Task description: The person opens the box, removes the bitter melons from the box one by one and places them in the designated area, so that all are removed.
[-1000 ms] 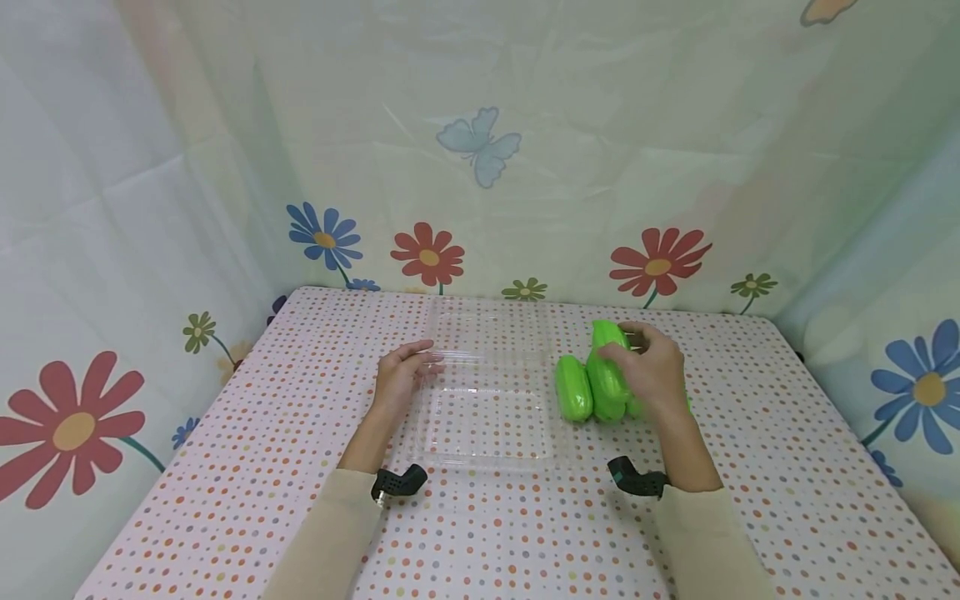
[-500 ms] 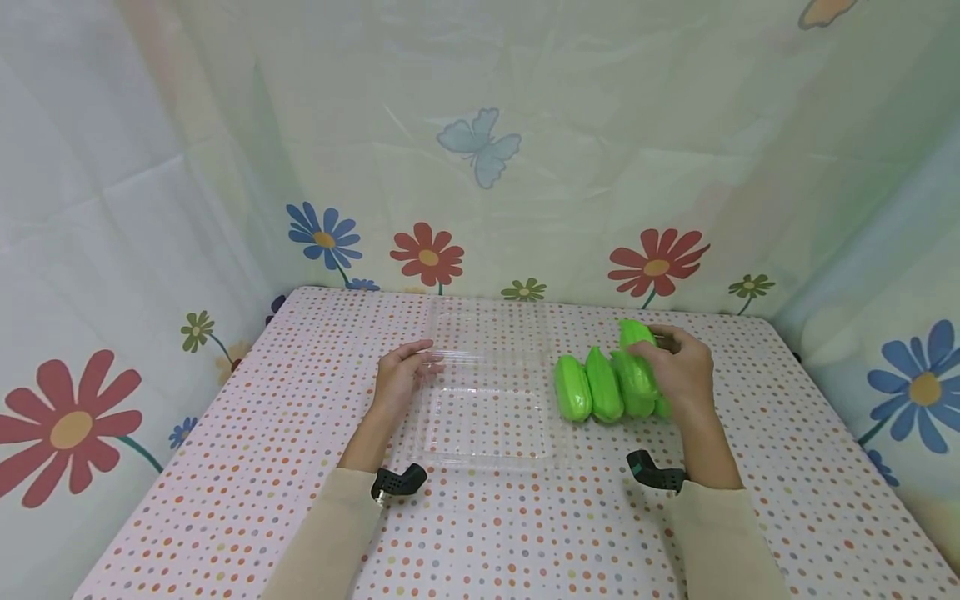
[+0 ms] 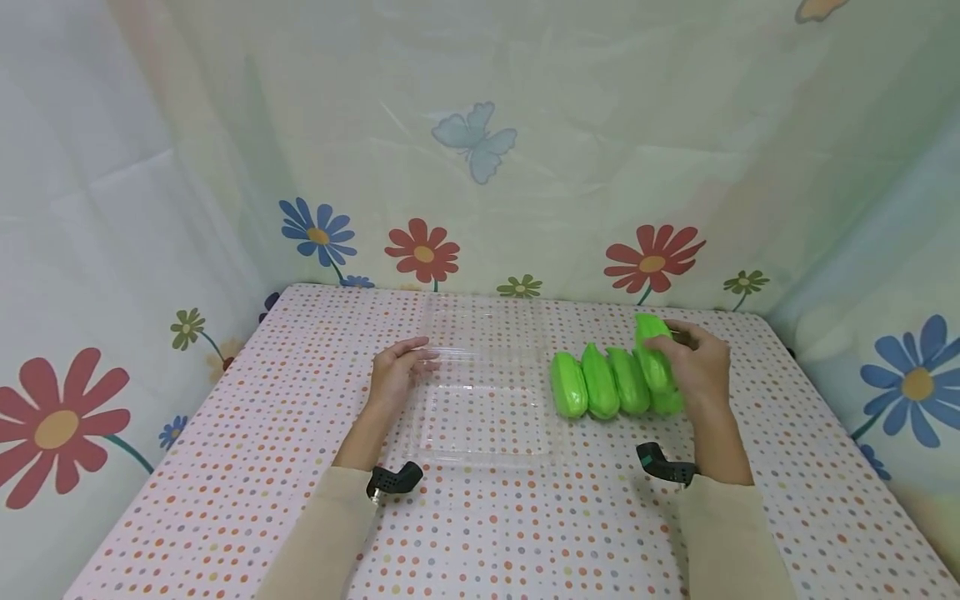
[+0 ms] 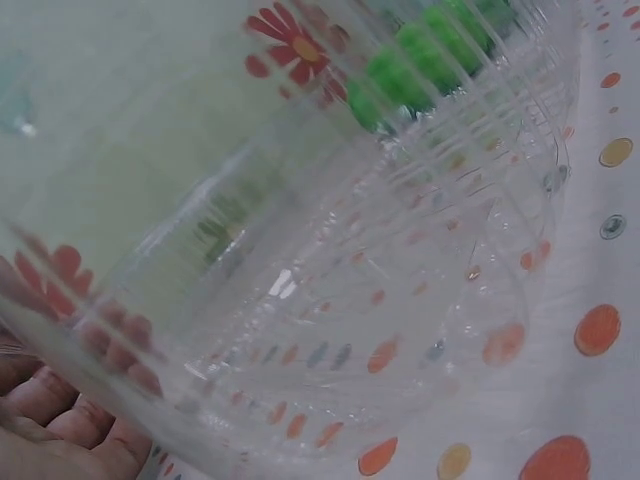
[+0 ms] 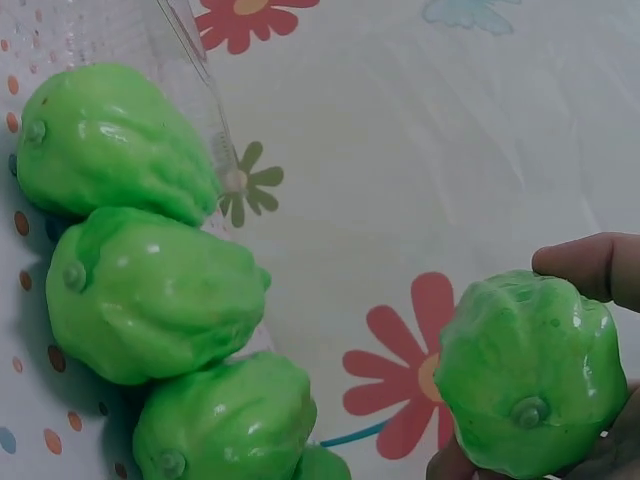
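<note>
In my right hand (image 3: 697, 358) is a glossy, bright green, ribbed toy vegetable (image 3: 652, 365), long-shaped with a small nub at its end (image 5: 530, 375). Thumb and fingers grip it from either side, raised at the right end of a row of similar ones. Nearest the container in that row lies a green vegetable (image 3: 570, 385); another (image 3: 600, 383) and a third (image 3: 628, 382) follow. Below the held one, part of one more (image 3: 666, 403) shows. My left hand (image 3: 393, 375) rests at the left side of a clear plastic hinged container (image 3: 480, 458), fingers loosely bent against its wall.
The container's raised or folded-back lid (image 3: 483, 325) lies toward the back. A dotted cloth (image 3: 480, 533) covers the table. Flower-printed curtains (image 3: 487, 225) close off the back and both sides. Black wrist cameras (image 3: 397, 479) sit on both arms.
My right hand has moved right, from over the middle of the row to its right end, with a green vegetable in its grip. The left hand and container have stayed in place.
</note>
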`<control>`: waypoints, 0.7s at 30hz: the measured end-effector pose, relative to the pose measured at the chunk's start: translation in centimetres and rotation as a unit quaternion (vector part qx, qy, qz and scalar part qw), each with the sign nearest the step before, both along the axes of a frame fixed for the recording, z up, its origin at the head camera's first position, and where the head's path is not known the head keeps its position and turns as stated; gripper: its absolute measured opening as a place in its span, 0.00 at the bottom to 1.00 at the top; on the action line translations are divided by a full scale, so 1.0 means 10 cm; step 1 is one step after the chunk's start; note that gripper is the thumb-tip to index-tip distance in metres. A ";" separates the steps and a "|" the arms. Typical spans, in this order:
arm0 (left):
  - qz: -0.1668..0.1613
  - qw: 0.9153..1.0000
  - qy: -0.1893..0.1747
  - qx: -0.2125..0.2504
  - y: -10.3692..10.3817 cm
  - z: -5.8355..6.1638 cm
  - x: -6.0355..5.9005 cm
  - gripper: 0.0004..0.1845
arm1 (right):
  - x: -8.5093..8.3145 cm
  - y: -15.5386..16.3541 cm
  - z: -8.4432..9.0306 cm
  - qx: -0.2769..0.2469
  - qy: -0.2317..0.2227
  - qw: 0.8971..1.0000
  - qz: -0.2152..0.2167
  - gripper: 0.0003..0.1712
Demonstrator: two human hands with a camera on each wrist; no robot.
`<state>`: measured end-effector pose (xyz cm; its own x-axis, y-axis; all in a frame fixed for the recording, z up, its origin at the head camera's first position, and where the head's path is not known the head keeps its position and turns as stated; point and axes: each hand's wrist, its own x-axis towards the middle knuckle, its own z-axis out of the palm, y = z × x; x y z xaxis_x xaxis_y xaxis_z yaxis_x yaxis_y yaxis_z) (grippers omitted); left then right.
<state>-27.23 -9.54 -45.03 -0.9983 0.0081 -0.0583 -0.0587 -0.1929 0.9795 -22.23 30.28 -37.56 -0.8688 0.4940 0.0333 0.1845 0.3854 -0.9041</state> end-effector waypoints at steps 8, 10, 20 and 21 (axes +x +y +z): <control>-0.003 1.000 0.001 0.005 -0.02 -0.01 0.02 0.21 | -0.02 0.13 -0.07 -0.033 -0.002 0.999 -0.018 0.34; -0.003 1.000 0.002 0.006 -0.01 -0.01 0.02 0.21 | -0.02 0.17 -0.09 -0.043 -0.005 0.999 -0.020 0.34; -0.006 1.000 0.007 0.006 -0.01 0.00 0.01 0.21 | -0.04 0.30 -0.13 -0.064 -0.022 0.997 -0.026 0.35; -0.006 1.000 0.008 0.005 -0.01 0.00 0.01 0.21 | -0.04 0.30 -0.13 -0.064 -0.021 0.997 -0.029 0.35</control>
